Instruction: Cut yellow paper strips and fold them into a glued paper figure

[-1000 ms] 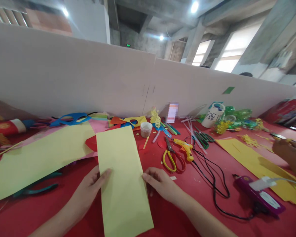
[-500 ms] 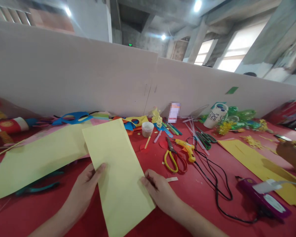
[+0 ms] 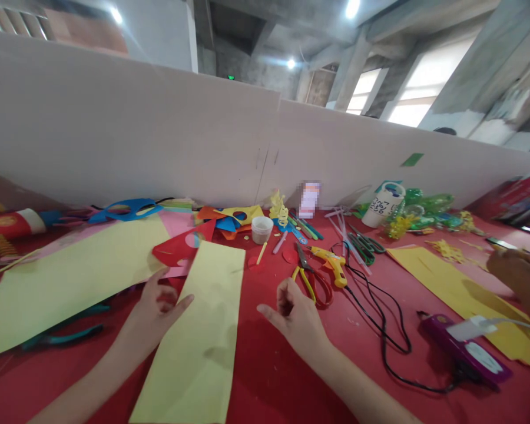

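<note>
A folded-looking strip of pale yellow paper (image 3: 203,330) lies in front of me, running from the near edge up to the middle of the red table. My left hand (image 3: 161,312) is at its left edge, thumb stretched over the paper and apart from the curled fingers; it does not appear to grip it. To the right of the paper, my right hand (image 3: 298,315) hovers with nothing in it, thumb out and fingers loosely bent. Just beyond it are pliers (image 3: 307,274) with yellow and red handles. A red cut piece (image 3: 176,247) sits behind the strip.
A yellow glue gun (image 3: 333,265) with black cord, dark scissors (image 3: 366,244), a white tub (image 3: 262,229) and a purple power strip (image 3: 463,350) are on the right. Another pale yellow sheet (image 3: 79,277) covers the left. Another person's hand (image 3: 516,274) is at far right.
Both hands have come off their grip on the yellow paper, which has dropped lower and turned. The right hand has moved away from its edge. A red piece behind it is now uncovered.
</note>
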Demonstrator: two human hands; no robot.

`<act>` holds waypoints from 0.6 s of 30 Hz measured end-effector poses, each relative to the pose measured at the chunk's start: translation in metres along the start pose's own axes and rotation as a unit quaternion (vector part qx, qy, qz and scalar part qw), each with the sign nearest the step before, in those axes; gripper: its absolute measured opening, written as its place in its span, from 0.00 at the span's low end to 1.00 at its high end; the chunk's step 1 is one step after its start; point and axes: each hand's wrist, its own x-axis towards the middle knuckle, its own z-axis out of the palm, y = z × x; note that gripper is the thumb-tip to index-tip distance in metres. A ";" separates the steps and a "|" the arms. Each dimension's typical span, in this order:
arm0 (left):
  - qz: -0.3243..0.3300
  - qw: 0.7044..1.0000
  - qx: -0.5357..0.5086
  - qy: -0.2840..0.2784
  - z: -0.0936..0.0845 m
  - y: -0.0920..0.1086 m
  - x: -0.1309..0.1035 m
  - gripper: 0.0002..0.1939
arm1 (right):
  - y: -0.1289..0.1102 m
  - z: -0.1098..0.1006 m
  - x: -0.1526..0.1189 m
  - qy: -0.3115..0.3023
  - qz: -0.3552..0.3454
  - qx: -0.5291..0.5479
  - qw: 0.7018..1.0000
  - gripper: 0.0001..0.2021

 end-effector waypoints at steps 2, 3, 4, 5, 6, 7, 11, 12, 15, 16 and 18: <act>0.084 0.989 0.096 0.070 -0.002 0.002 -0.002 0.36 | -0.001 -0.001 0.001 0.007 0.008 -0.013 1.000 0.21; 0.132 0.977 0.132 0.099 -0.002 0.004 -0.005 0.32 | -0.002 -0.001 0.001 0.006 0.010 -0.016 1.000 0.21; 0.180 0.967 0.150 0.105 -0.001 0.008 -0.010 0.27 | -0.003 -0.001 0.000 0.003 0.009 -0.016 1.000 0.21; 0.228 0.958 0.149 0.089 0.001 0.014 -0.015 0.21 | -0.005 0.000 -0.001 0.002 0.006 -0.016 1.000 0.21; 0.270 0.951 0.139 0.054 0.004 0.020 -0.022 0.16 | -0.007 0.001 -0.002 0.003 0.000 -0.018 1.000 0.21; 0.303 0.945 0.123 -0.004 0.008 0.028 -0.028 0.13 | -0.008 0.003 -0.004 0.004 -0.008 -0.022 1.000 0.21; 0.338 0.926 0.064 -0.158 0.028 0.065 -0.049 0.18 | -0.012 0.004 -0.011 -0.004 -0.056 -0.060 0.997 0.19; 0.331 0.924 0.058 -0.185 0.032 0.073 -0.051 0.18 | -0.012 0.004 -0.013 -0.010 -0.073 -0.069 0.995 0.18; 0.286 0.928 0.039 -0.235 0.042 0.087 -0.053 0.05 | -0.010 0.003 -0.014 -0.017 -0.123 -0.101 0.987 0.18; 0.269 0.931 0.031 -0.245 0.044 0.088 -0.052 0.01 | -0.010 0.003 -0.014 -0.014 -0.132 -0.112 0.985 0.19; 0.248 0.936 0.010 -0.251 0.045 0.087 -0.050 0.04 | -0.010 0.004 -0.014 -0.005 -0.132 -0.124 0.984 0.19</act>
